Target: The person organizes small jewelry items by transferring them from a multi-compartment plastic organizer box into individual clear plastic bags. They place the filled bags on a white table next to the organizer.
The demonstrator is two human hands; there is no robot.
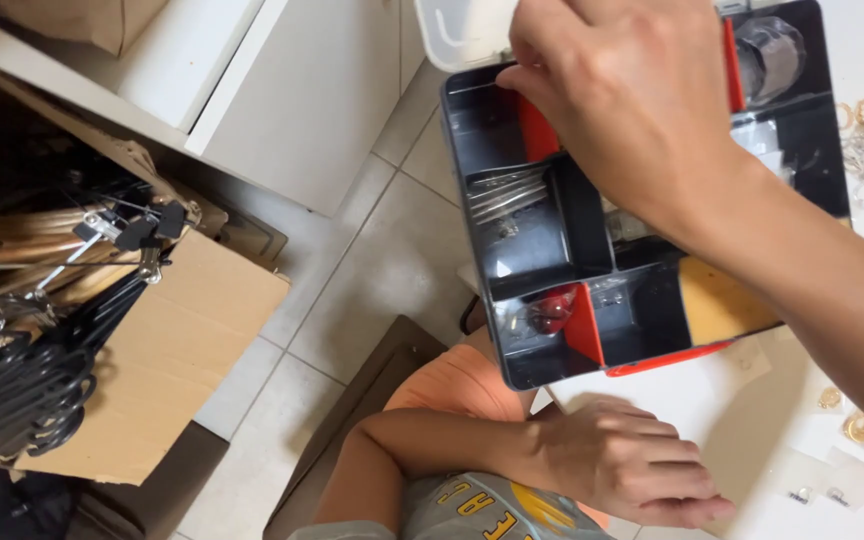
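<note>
We note the right hand (622, 95) over the far end of the compartmented black box (552, 250), its grip curled, contents apparently none | box lies beneath it, long axis running toward us | left hand (622, 460) flat, open on the white surface (742, 420).

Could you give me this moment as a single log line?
right hand: over compartment box, grip unclear | left hand: flat on white table | nearby: black hangers in cardboard box
</note>
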